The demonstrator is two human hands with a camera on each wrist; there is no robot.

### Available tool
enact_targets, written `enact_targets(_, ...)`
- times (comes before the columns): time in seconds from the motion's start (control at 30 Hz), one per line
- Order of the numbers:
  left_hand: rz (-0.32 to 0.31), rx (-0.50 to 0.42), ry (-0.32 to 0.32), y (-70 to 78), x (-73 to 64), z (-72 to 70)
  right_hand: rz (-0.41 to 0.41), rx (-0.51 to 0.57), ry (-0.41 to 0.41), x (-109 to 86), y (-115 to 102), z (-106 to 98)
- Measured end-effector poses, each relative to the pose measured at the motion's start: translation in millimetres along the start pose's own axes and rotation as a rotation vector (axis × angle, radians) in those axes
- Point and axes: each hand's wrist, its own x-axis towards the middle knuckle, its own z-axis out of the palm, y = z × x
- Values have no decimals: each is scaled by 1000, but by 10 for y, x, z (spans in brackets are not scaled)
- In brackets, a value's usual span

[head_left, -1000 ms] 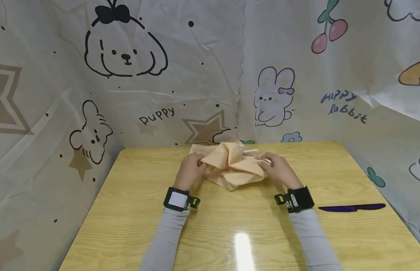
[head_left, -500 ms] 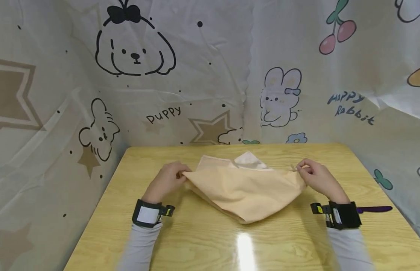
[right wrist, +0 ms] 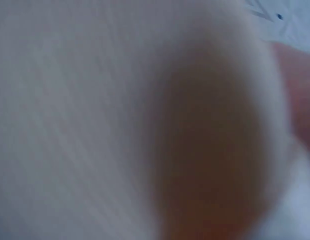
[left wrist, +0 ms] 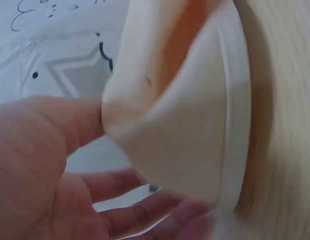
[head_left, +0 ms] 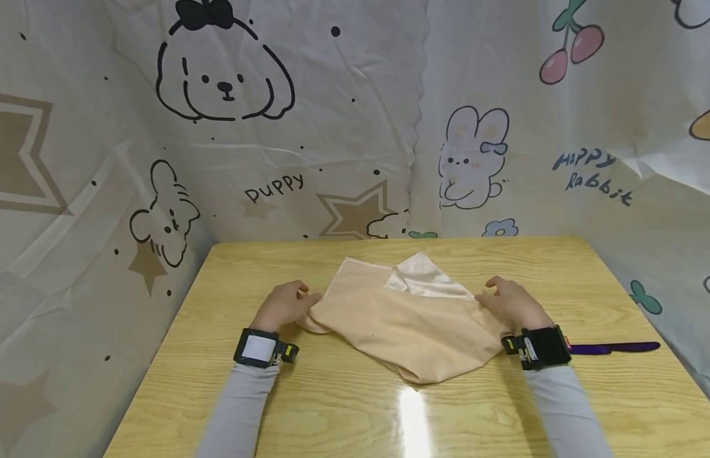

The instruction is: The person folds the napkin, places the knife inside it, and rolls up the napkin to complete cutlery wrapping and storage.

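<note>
A peach-coloured cloth (head_left: 401,331) lies loosely folded on the table, with a paler, shinier flap (head_left: 426,277) turned up at its back edge. My left hand (head_left: 283,304) is at its left corner. In the left wrist view the thumb touches a drooping, hemmed fold (left wrist: 195,105), while the fingers are spread apart from the thumb. At the cloth's right side is my right hand (head_left: 514,302), its thumb close to the edge and its fingers loosely bent with a gap showing. Blurred pale cloth (right wrist: 70,125) fills most of the right wrist view and hides the right fingertips.
A dark purple knife (head_left: 615,348) lies on the wooden table (head_left: 189,381) at the right, its near end partly behind the right wristband. Behind the table hangs a pale printed curtain (head_left: 355,140) with cartoon animals, and it continues along both sides.
The bunched cloth has been pulled wide and lowered onto the table towards me. Both hands spread outwards, then came slightly inwards, and their pinch on the cloth has loosened.
</note>
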Motion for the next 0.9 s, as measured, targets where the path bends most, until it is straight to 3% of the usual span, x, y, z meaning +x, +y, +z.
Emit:
enact_targets(0.23,-92,24,119,86,130,299,92,-34,4,36,60,90)
enact_targets(0.33,-148,56,137,110,136,401,86,-14,-25,41,63,121)
enact_targets(0.4,-154,51,153,116,116,409,50,9,17,57,68,128)
enact_targets(0.5,-97,0,204,123,70,316,-39,48,175,72,63,104)
enact_targets(0.67,12,-123,306,89,-20,-1,-190,115,468,69,9,-16)
enact_targets(0.8,30,-186,412,-11,-83,-232,-222,183,674,100,-38,-122)
enact_targets(0.9,11,-207,470,-110,-95,-323,-210,214,814,146,-15,-199)
